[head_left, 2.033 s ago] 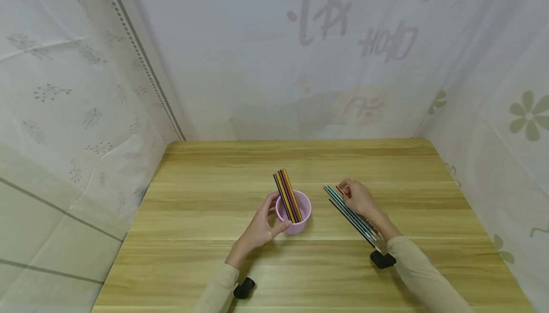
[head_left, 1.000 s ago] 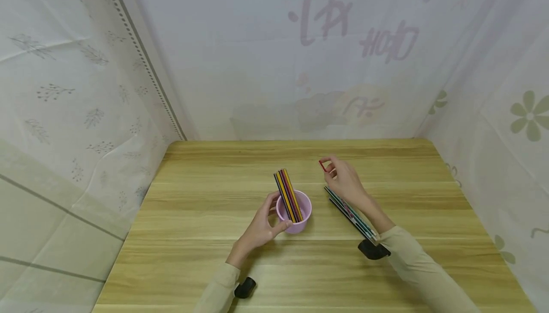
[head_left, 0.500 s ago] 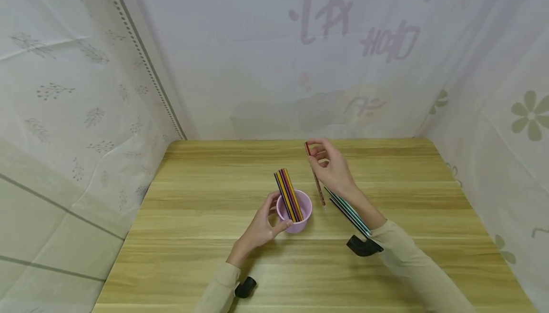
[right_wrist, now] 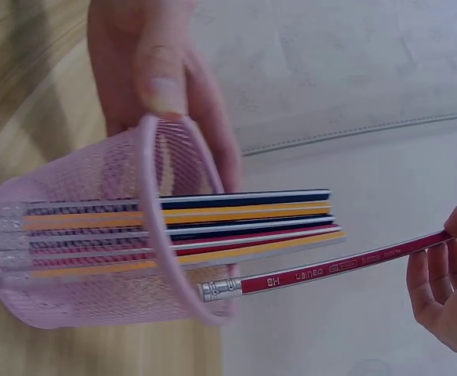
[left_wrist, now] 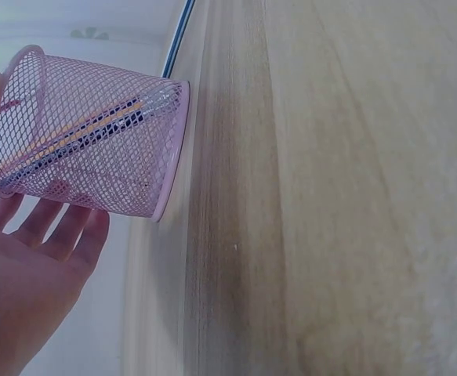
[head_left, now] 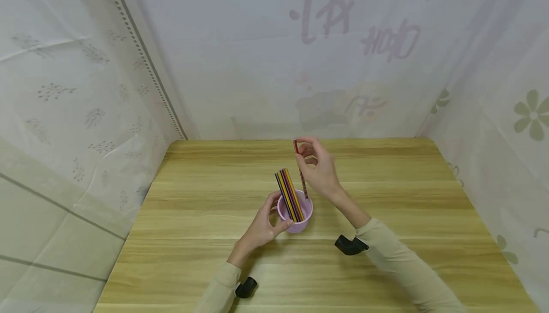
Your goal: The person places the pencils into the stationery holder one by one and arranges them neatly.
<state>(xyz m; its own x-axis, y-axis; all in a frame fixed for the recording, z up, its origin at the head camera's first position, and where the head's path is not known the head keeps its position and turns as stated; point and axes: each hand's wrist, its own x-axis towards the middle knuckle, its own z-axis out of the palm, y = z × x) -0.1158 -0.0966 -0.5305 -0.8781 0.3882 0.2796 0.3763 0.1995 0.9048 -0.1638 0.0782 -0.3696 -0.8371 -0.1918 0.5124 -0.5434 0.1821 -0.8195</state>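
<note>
My left hand [head_left: 259,227] grips a pink mesh pencil cup [head_left: 297,227], thumb at the near rim and fingers round its far side. Several striped pencils [head_left: 289,194], yellow, dark and red, lean together inside it, toward the left. Between thumb and fingertips, my right hand [head_left: 320,167] pinches a red pencil [right_wrist: 330,269] near its upper end. The silver ferrule [right_wrist: 222,290] at that pencil's lower end is at the cup's mouth, overlapping the rim in the right wrist view. In the left wrist view, the left fingers [left_wrist: 63,231] touch the mesh wall.
A blue-green pencil [left_wrist: 179,35] shows behind the cup in the left wrist view; the right forearm covers that area in the head view. The wooden table [head_left: 193,175] meets patterned curtains [head_left: 257,65] at its back and sides. Black wrist devices [head_left: 351,245] sit under both sleeves.
My right hand has drawn the red pencil from the loose pencils on the right, lifted it upright and brought it left over the cup. The left hand and cup have stayed in place.
</note>
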